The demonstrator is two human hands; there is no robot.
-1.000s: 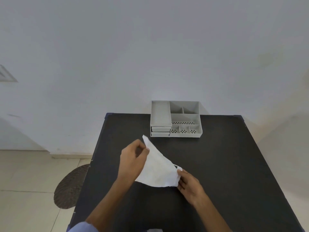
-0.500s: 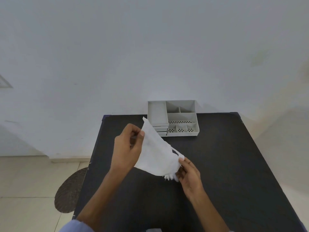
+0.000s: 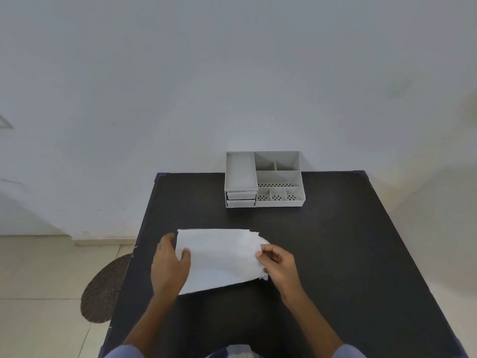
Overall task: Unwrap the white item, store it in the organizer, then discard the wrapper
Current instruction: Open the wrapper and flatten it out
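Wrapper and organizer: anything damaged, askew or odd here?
The white wrapper has a ragged, torn edge at its right end, by the right hand; the left hand holds the other end. The organizer sits square at the table's far edge. Nothing spilled.

1. The black table [image 3: 348, 254] lay bare across its right half, from the right edge in to the right hand [image 3: 280, 264].
2. A clear strip of tabletop ran between the white wrapper [image 3: 219, 259] at lower centre and the grey organizer [image 3: 263, 179] at the far edge.
3. Both hands and the wrapper filled the lower centre; the left hand [image 3: 169, 267] sat near the table's left edge.
4. The organizer stood against the wall, closing off its far side.
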